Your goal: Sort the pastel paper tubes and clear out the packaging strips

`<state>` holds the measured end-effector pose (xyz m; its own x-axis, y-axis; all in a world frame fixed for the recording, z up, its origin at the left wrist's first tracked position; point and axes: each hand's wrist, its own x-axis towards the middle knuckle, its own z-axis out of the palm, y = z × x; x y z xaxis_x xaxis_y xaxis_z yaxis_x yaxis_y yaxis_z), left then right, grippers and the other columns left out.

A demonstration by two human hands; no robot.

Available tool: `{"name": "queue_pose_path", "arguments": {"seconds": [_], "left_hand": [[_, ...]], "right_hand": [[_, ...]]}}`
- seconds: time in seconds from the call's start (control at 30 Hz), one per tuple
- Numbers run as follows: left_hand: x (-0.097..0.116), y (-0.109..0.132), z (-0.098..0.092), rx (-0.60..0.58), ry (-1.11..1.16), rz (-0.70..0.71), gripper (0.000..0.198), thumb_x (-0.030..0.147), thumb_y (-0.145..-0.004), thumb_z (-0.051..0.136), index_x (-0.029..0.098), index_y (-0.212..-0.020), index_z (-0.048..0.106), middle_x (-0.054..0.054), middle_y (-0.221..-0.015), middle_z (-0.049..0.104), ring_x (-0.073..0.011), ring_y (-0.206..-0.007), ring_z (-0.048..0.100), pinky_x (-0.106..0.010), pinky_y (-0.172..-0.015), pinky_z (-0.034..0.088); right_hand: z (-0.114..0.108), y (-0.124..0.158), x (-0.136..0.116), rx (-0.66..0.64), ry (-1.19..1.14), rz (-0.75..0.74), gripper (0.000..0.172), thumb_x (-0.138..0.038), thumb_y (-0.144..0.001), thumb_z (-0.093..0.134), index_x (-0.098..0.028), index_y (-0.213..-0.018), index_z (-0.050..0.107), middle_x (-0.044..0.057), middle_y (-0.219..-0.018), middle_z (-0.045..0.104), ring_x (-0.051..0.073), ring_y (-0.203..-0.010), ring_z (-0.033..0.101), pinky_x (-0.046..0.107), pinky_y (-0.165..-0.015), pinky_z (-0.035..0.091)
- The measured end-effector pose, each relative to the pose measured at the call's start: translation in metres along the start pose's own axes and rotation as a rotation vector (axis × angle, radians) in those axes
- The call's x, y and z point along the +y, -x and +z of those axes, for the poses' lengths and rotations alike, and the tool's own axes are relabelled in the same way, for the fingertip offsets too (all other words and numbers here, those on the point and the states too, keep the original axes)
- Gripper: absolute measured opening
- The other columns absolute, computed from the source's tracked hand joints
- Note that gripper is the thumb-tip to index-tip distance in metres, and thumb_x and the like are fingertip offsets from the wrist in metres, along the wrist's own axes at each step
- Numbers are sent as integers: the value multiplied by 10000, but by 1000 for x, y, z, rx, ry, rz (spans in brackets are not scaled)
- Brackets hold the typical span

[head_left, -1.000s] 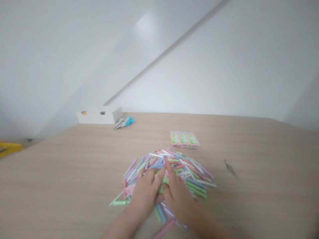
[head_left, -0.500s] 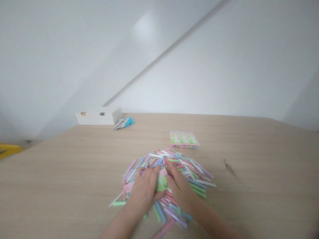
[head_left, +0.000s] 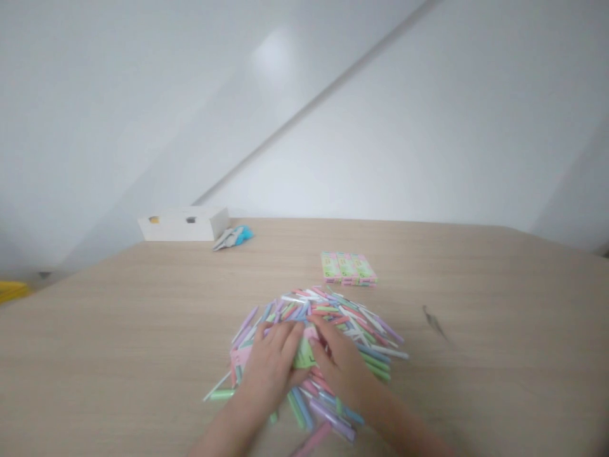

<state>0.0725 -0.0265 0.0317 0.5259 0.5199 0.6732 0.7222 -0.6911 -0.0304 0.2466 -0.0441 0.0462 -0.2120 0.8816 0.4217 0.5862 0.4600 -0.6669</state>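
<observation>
My left hand [head_left: 273, 358] is wrapped over a small pink and green cardboard box [head_left: 303, 355], held just above a spread of pastel pens [head_left: 375, 365]. At the box's right end my right hand [head_left: 340, 362] has its fingers closed around the edge. Whether a pen is also between those fingers is hidden. The pens are pink, green, blue, purple and white, lying loose in a fan around and under both hands. Beyond them sits a group of matching pink and green boxes [head_left: 348, 268], set side by side.
A white box [head_left: 178, 228] with two cut-outs stands at the far left. Beside it lies a crumpled grey and blue cloth-like thing [head_left: 233, 237]. A thin dark object [head_left: 434, 322] is on the wooden table [head_left: 499, 355] to the right. Something yellow [head_left: 13, 291] shows at the left edge.
The whole view has shifted slightly, so things appear a little lower and further left. My right hand's fingers have drawn in a little at the box's end; the left keeps its hold.
</observation>
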Motion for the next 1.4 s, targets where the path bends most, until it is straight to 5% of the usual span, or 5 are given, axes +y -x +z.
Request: {"name": "queue_pose_path", "arguments": {"seconds": [0.53, 0.7, 0.9, 1.17, 1.4], "left_hand": [[-7, 1, -2, -107, -79, -164, 676, 320, -770, 676, 178, -1376, 414, -142, -1284, 580, -290, -1182, 521, -484, -1017, 298], [-13, 2, 4, 3, -205, -243, 651, 286, -814, 619, 121, -1393, 372, -205, -1422, 436, -339, -1337, 364, -572, -1088, 214], [-15, 2, 11, 181, -217, -278, 524, 249, -863, 538, 108, -1349, 398, -234, -1428, 383, -354, -1359, 323, -566, -1060, 311], [-15, 4, 15, 130, -220, -336, 416, 128, -844, 491, 107, -1260, 488, -231, -1409, 389, -352, -1291, 401, -527, -999, 392], [-16, 6, 17, 114, -222, -346, 425, 77, -820, 462, 110, -1243, 492, -225, -1412, 386, -340, -1260, 423, -522, -972, 413]], "right_hand": [[-9, -6, 12, 74, -198, 137, 239, -290, -872, 501, -202, -1068, 605, 6, -720, 636, 162, -655, 586, 261, -584, 450], [-11, -14, 21, 124, -476, 277, 197, -332, -849, 526, -192, -960, 610, -25, -630, 612, 126, -537, 553, 209, -459, 411], [-18, -35, 49, 325, -767, 546, 168, -294, -754, 632, -157, -835, 580, -62, -459, 547, 90, -344, 452, 179, -337, 344], [-26, -83, 94, 439, -884, 673, 130, -213, -885, 536, -125, -801, 581, 23, -616, 630, 110, -524, 596, 191, -456, 471], [-16, -117, 122, 484, -958, 795, 295, -323, -920, 552, -148, -1156, 568, 76, -1112, 610, 180, -911, 625, 369, -769, 543]]}}
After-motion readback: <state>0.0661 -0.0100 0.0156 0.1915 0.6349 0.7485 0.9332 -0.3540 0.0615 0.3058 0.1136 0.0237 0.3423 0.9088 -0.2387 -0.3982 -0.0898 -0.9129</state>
